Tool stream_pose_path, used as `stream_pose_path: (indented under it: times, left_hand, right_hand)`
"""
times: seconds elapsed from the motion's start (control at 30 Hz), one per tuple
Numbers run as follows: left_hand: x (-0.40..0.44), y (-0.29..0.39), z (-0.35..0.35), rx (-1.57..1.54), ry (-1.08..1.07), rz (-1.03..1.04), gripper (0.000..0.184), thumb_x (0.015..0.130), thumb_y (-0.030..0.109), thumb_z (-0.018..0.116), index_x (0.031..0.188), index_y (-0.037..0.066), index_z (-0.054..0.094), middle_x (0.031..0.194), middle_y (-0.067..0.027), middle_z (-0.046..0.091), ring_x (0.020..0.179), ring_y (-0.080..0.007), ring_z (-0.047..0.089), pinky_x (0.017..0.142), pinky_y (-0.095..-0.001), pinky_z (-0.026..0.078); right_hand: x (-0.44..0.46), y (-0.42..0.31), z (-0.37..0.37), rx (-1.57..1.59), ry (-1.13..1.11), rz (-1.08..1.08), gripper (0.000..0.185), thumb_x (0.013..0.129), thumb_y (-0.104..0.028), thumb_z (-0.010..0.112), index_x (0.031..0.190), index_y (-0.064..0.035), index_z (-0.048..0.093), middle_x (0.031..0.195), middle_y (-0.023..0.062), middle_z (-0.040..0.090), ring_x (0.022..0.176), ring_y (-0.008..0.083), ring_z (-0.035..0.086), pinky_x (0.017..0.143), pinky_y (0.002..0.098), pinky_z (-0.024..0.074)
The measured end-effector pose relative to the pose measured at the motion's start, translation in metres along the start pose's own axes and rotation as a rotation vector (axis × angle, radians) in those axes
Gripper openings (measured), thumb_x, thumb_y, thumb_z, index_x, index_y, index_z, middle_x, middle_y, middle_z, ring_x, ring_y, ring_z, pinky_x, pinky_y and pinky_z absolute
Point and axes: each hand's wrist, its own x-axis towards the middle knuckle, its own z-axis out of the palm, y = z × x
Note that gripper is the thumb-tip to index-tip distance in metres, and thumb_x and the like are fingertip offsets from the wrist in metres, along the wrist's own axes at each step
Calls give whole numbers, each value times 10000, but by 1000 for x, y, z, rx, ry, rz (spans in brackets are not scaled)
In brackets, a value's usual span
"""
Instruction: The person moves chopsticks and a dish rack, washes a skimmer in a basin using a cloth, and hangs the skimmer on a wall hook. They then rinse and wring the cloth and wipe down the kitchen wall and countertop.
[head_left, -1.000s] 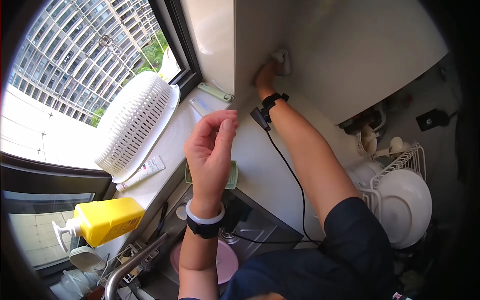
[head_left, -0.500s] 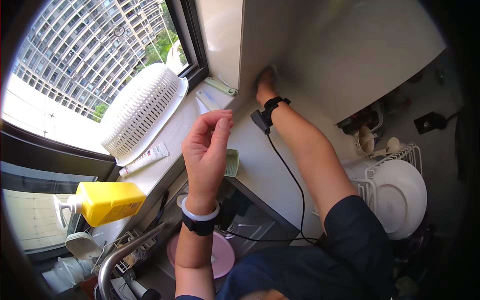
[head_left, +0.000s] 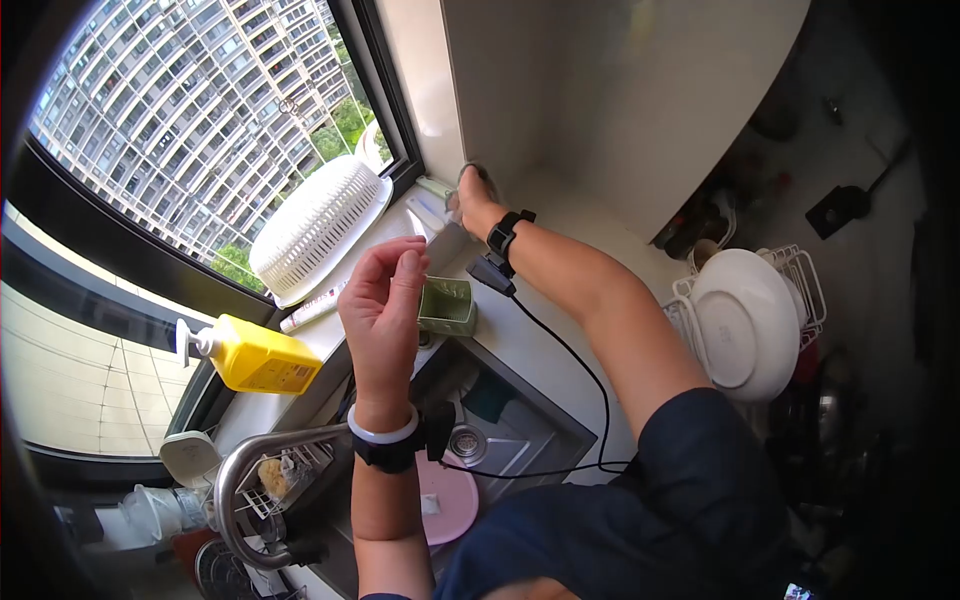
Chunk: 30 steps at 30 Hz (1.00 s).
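My left hand (head_left: 383,305) is raised over the sink's edge, fingers loosely curled and thumb up, with nothing visible in it. Just behind it stands a green ribbed holder (head_left: 447,305) on the counter. At the far corner, by the window sill, my right hand (head_left: 482,205) is closed around a see-through thing (head_left: 452,207) that looks like a clear glass; blur hides its shape. Close to that hand, on the sill, lie a white tube-like thing (head_left: 418,222) and a pale green item (head_left: 434,186).
A white perforated basket (head_left: 320,235) leans against the window beside a yellow pump bottle (head_left: 262,356). Below are the tap (head_left: 232,480), the sink (head_left: 545,430) and a pink basin (head_left: 455,505). White plates (head_left: 740,320) stand in a rack at right. A cable (head_left: 560,350) crosses the counter.
My right hand has moved left along the back, from the cabinet corner to beside the window sill. The view has shifted, showing more of the sink. My left hand keeps its curled pose.
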Motion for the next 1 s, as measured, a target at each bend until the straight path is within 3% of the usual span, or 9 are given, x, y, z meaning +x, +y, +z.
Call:
stream_pose_path:
  times: [0.13, 0.17, 0.27, 0.4, 0.47, 0.7, 0.8, 0.9, 1.0]
  left_hand:
    - [-11, 17, -1, -7, 3, 19, 159, 891, 137, 548, 959, 7, 610, 996, -88, 632, 840, -122, 595, 734, -245, 480]
    - [-14, 20, -1, -13, 8, 23, 159, 891, 137, 548, 959, 7, 610, 996, -88, 632, 840, -122, 595, 734, -245, 480]
    - [-21, 26, -5, -5, 6, 54, 156, 891, 137, 548, 957, 10, 611, 993, -84, 633, 837, -120, 594, 733, -245, 480]
    - [-26, 31, -6, -18, 27, 71, 159, 891, 143, 554, 967, 16, 612, 984, -72, 635, 829, -110, 589, 731, -241, 474]
    - [-27, 30, -6, -12, 19, 72, 160, 889, 148, 558, 970, 20, 612, 974, -60, 635, 825, -105, 587, 726, -235, 470]
    - [-29, 23, -13, -24, 41, 42, 153, 891, 141, 554, 952, 18, 619, 949, -43, 637, 811, -91, 582, 711, -220, 459]
    - [-28, 14, -17, -56, 33, 42, 155, 892, 135, 550, 960, 12, 616, 953, -47, 635, 809, -94, 583, 714, -220, 458]
    - [-30, 7, -20, -10, 45, -15, 155, 890, 129, 553, 970, 8, 610, 967, -58, 633, 816, -100, 588, 721, -222, 461]
    - [-31, -10, -26, 13, 30, -53, 149, 889, 123, 554, 970, 11, 610, 972, -60, 633, 822, -105, 592, 726, -221, 461]
  right_hand:
    - [-16, -38, 20, -137, 73, -199, 390, 831, -358, 376, 952, -31, 549, 847, 121, 573, 677, 221, 566, 545, 357, 454]
    - [-18, -50, 22, -143, 70, -205, 390, 831, -358, 376, 952, -31, 549, 847, 121, 573, 677, 221, 566, 545, 357, 454]
    - [-21, -78, 26, -190, -126, -366, 365, 854, -307, 373, 975, -5, 539, 889, 113, 576, 744, 203, 577, 561, 357, 471]
    - [-101, -129, 29, -198, -112, -409, 343, 880, -296, 407, 956, -10, 581, 907, 101, 625, 779, 206, 607, 624, 346, 504]
    - [-107, -144, 30, -109, -81, -511, 356, 881, -301, 387, 924, 5, 564, 805, 89, 627, 714, 222, 601, 607, 364, 486]
    - [-63, -195, 30, -119, 166, -1281, 489, 890, -370, 379, 1106, 60, 470, 1093, 264, 553, 996, 409, 541, 863, 445, 416]
    - [-13, -177, -18, -347, 129, -1058, 496, 851, -380, 459, 1082, 58, 491, 1091, 271, 553, 1002, 410, 544, 863, 448, 431]
    - [-31, -121, -60, -654, 624, -834, 504, 796, -389, 544, 1046, 48, 524, 1100, 276, 545, 1013, 407, 545, 869, 452, 457]
    - [-27, -66, -120, -975, 781, -488, 501, 796, -268, 556, 1125, 88, 429, 1149, 235, 491, 1045, 344, 541, 867, 411, 463]
